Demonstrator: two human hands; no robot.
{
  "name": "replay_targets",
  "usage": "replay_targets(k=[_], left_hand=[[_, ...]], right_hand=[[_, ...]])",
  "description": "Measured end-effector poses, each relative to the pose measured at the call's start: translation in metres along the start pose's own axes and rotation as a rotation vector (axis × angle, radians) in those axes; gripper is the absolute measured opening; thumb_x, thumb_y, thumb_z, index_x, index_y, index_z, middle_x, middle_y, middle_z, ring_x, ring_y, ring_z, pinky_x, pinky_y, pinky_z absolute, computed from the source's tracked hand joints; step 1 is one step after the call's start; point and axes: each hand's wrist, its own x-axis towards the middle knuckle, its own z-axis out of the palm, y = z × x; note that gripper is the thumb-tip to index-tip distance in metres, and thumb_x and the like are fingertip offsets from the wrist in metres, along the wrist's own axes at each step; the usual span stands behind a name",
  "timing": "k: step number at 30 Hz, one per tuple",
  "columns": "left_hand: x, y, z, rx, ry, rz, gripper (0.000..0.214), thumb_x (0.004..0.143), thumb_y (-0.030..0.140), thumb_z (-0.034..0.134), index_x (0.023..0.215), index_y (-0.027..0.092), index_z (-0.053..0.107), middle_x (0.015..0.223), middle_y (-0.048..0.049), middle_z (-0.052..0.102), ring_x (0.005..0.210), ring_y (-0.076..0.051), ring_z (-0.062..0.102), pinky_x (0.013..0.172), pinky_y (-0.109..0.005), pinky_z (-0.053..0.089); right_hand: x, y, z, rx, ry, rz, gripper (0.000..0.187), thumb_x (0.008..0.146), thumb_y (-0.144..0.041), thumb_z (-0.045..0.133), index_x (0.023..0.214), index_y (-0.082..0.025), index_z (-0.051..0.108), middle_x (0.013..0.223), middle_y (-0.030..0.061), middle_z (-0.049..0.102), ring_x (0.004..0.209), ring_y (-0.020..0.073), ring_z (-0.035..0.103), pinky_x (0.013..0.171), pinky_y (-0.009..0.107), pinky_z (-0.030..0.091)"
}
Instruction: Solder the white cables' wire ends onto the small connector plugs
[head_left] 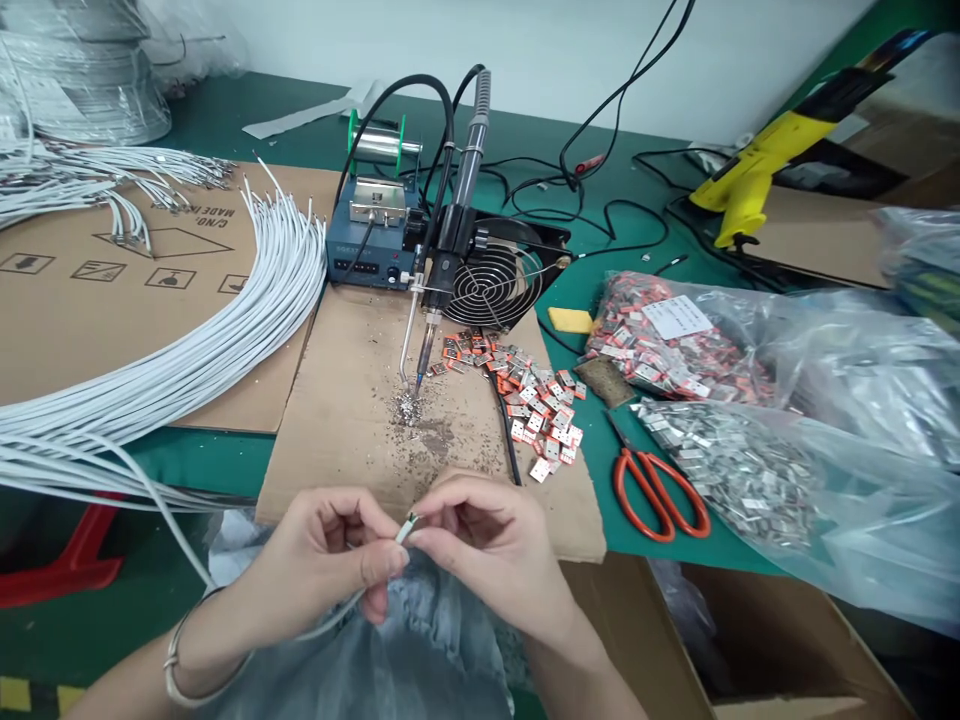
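Note:
My left hand (330,560) is closed in a pinch on the end of a thin white cable (330,622) that runs down under my wrist. My right hand (487,540) pinches the cable's tip (409,525), where a small metal connector sits between both sets of fingers. Both hands hover over a clear plastic bag (420,650) at the near edge of the bench. A soldering iron (442,260) hangs in its stand beyond the hands, its tip above solder splatter (409,408) on a cardboard mat (352,400).
A bundle of white cables (225,340) curves across cardboard at left. Orange-and-metal connector pieces (536,400) lie right of the iron. Red scissors (660,495), bags of parts (735,470), a fan (491,285), a yellow glue gun (757,165) and an open carton (757,640) stand at right.

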Motion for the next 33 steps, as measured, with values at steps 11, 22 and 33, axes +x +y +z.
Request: replay_targets(k=[11, 22, 33], left_hand=[[0.004, -0.003, 0.005, -0.021, -0.021, -0.030, 0.033, 0.063, 0.039, 0.077, 0.062, 0.013, 0.057, 0.049, 0.0010, 0.061, 0.038, -0.009, 0.056, 0.040, -0.017, 0.044], [-0.009, 0.017, -0.007, 0.111, 0.017, 0.025, 0.015, 0.073, 0.031, 0.071, 0.070, 0.017, 0.067, 0.066, -0.0015, 0.071, 0.063, -0.011, 0.065, 0.060, -0.016, 0.048], [-0.001, 0.039, -0.032, 0.213, -0.082, -0.067, 0.017, 0.075, 0.034, 0.068, 0.073, 0.017, 0.066, 0.059, 0.0036, 0.061, 0.052, -0.008, 0.058, 0.052, -0.017, 0.044]], right_hand=[[-0.001, 0.003, 0.008, -0.018, 0.011, -0.158, 0.013, 0.072, -0.013, 0.064, 0.061, -0.018, 0.060, 0.055, -0.0006, 0.053, 0.050, 0.0115, 0.047, 0.044, 0.024, 0.035], [0.008, -0.019, -0.065, -0.957, 0.166, -0.352, 0.012, 0.083, -0.017, 0.057, 0.095, -0.021, 0.062, 0.077, 0.0042, 0.065, 0.070, 0.0197, 0.058, 0.066, 0.033, 0.044], [0.059, -0.010, -0.094, -1.469, 0.030, -0.134, 0.007, 0.078, -0.010, 0.058, 0.076, -0.013, 0.064, 0.075, 0.0099, 0.065, 0.074, 0.0272, 0.060, 0.063, 0.034, 0.043]])
